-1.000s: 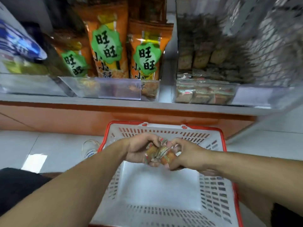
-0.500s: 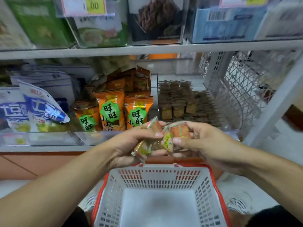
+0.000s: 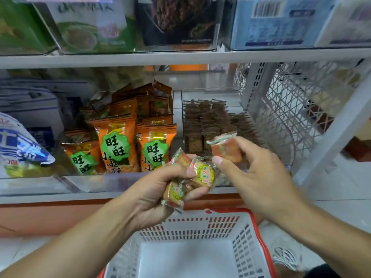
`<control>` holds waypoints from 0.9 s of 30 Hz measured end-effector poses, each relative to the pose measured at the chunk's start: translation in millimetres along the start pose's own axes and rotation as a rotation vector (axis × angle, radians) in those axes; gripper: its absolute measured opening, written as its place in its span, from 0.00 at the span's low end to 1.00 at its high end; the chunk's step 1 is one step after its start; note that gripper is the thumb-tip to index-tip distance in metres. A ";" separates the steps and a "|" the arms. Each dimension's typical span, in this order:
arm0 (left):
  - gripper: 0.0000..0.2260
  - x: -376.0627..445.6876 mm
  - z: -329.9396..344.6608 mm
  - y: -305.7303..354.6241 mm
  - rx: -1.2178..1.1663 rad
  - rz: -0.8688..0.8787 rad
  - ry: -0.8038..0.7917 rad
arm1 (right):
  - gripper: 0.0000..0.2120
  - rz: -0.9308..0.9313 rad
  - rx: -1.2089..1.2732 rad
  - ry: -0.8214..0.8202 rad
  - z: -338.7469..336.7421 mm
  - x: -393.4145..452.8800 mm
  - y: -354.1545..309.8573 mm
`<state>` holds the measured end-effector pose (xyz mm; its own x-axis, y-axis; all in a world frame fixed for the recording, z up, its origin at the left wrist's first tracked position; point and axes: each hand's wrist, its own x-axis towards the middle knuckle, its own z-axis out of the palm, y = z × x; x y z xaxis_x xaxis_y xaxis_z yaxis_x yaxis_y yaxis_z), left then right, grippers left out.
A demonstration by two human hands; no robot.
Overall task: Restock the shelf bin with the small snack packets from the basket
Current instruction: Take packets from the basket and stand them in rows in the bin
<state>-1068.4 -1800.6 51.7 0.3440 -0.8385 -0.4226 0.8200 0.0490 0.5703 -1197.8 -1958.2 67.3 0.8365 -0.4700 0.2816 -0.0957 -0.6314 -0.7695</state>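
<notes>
The left hand is clenched around a cluster of snack packets, serving as a reserve, above the basket, whose visible floor is bare. The right hand pinches a single packet between thumb and fingers, raised toward the clear shelf bin of stacked packets, apparently for placing singly.

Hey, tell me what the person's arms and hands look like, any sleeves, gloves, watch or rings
Both forearms are bare up to the frame edge: no sleeves show. The left hand and right hand wear no gloves, and no rings, watch or bracelet are visible on the fingers or wrists. The nails that show are short and unpainted.
</notes>
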 end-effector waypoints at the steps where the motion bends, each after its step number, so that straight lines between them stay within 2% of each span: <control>1: 0.16 0.8 0.0 -0.4 -0.018 0.010 0.004 | 0.16 -0.046 -0.097 0.038 1.0 -1.2 -2.1; 2: 0.14 1.0 -0.1 -1.3 -0.030 0.022 0.001 | 0.21 -0.059 -0.127 -0.011 3.8 -3.1 -5.5; 5: 0.10 -0.6 0.0 -3.3 -0.053 0.038 -0.020 | 0.32 -0.075 -0.174 -0.323 15.9 -14.2 -7.9; 7: 0.11 -2.1 -0.6 -3.4 -0.056 0.044 0.001 | 0.33 -0.049 -0.072 -0.397 14.7 -16.6 -6.4; 10: 0.18 -4.8 -0.7 -2.1 -0.064 0.050 0.035 | 0.27 0.012 0.083 -0.405 5.0 -8.3 -1.5; 15: 0.29 -7.2 -1.4 0.3 -0.027 0.045 0.050 | 0.25 0.154 0.380 -0.416 -0.6 3.7 3.7; 19: 0.34 -5.8 -1.8 0.2 -0.016 0.059 0.041 | 0.17 0.170 0.421 -0.365 -5.0 4.4 5.9; 21: 0.34 -5.7 -0.8 0.9 -0.009 0.062 0.035 | 0.17 0.193 0.495 -0.334 -6.9 5.6 6.2; 24: 0.25 -6.7 0.0 2.6 -0.003 0.051 0.024 | 0.17 0.192 0.583 -0.305 -15.9 9.4 4.0; 26: 0.20 -7.2 -0.1 3.1 -0.005 0.043 0.029 | 0.17 0.204 0.645 -0.327 -25.3 13.8 3.1; 27: 0.20 -7.0 -0.6 3.4 -0.008 0.039 0.036 | 0.18 0.201 0.666 -0.363 -29.9 15.8 2.7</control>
<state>-1067.7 -1794.2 56.1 0.3921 -0.8157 -0.4253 0.8092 0.0859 0.5812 -1200.9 -1985.8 86.8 0.9724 -0.2327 -0.0162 -0.0163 0.0016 -0.9999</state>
